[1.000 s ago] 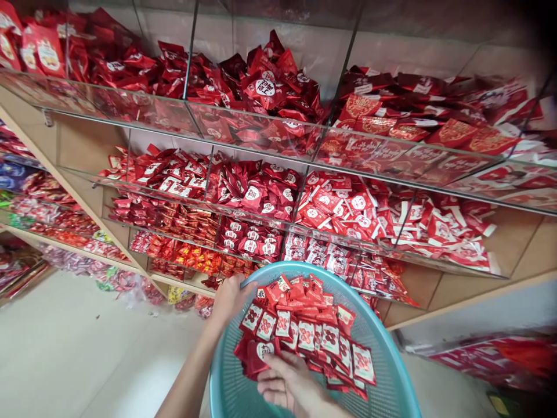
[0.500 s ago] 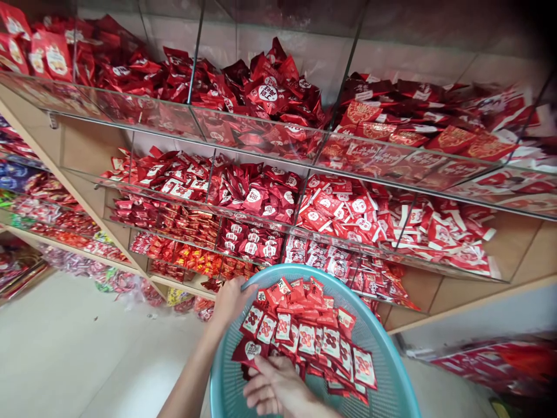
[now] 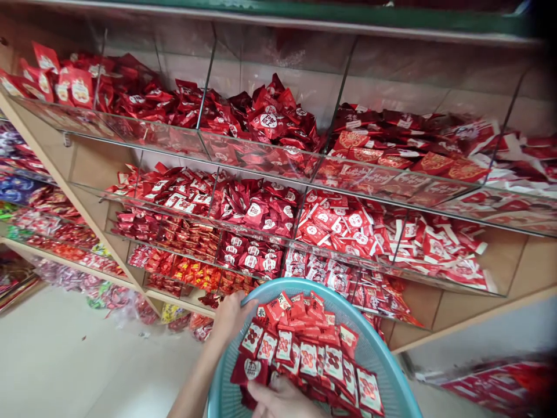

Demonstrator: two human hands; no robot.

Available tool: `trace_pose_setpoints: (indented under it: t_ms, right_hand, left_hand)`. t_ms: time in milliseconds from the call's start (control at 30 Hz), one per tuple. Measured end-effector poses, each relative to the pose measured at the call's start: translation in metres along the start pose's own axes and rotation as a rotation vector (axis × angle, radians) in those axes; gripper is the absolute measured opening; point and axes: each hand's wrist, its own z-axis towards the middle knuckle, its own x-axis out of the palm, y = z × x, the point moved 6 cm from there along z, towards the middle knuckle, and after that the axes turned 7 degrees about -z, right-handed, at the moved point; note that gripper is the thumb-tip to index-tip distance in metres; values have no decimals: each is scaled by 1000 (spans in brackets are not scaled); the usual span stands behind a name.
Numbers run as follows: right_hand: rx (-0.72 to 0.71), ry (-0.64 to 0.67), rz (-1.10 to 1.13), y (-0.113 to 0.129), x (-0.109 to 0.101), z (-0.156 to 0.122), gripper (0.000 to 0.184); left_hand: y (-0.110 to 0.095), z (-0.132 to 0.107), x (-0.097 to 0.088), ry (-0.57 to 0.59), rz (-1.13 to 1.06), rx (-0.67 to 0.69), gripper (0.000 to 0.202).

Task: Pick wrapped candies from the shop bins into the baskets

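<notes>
A turquoise plastic basket (image 3: 394, 371) with a perforated wall is at the bottom centre, holding many red and white snack packets (image 3: 308, 357). My left hand (image 3: 231, 318) is closed around its upper left rim. Inside the basket, my right hand (image 3: 281, 400) lies low among the packets, partly cut off by the bottom edge. Its thumb is stretched out and touches a dark red packet (image 3: 251, 369) with a round white label. The fingers look apart, though some are hidden, and no firm hold on a packet shows.
Behind the basket, a wooden shelf unit (image 3: 96, 226) with clear dividers holds piles of mostly red packets. Dark red packets (image 3: 255, 212) fill one middle compartment. Bagged goods (image 3: 87, 281) lie on the floor at left, with a red and white package (image 3: 500, 380) at lower right.
The view has tilted up, so the shelves sit lower and a green edge shows at the top. My right hand has shifted lower, its fingers less visible. My left hand stays on the rim.
</notes>
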Motion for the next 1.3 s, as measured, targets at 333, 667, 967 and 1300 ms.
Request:
trace_pose_setpoints:
  t_ms: [333, 667, 967, 1300]
  right_hand:
    - [-933, -869, -1020, 286, -78, -46, 16]
    - [-579, -991, -1286, 333, -107, 1, 58]
    - [-646, -1084, -1258, 334, -110, -15, 33]
    - [-1158, -970, -667, 316, -104, -70, 28]
  left_hand:
    - [3, 0, 2, -8, -13, -11, 30]
    - [1, -1, 0, -19, -18, 10, 30]
    - [2, 0, -1, -12, -24, 8, 31]
    - [2, -1, -1, 10, -97, 2, 24]
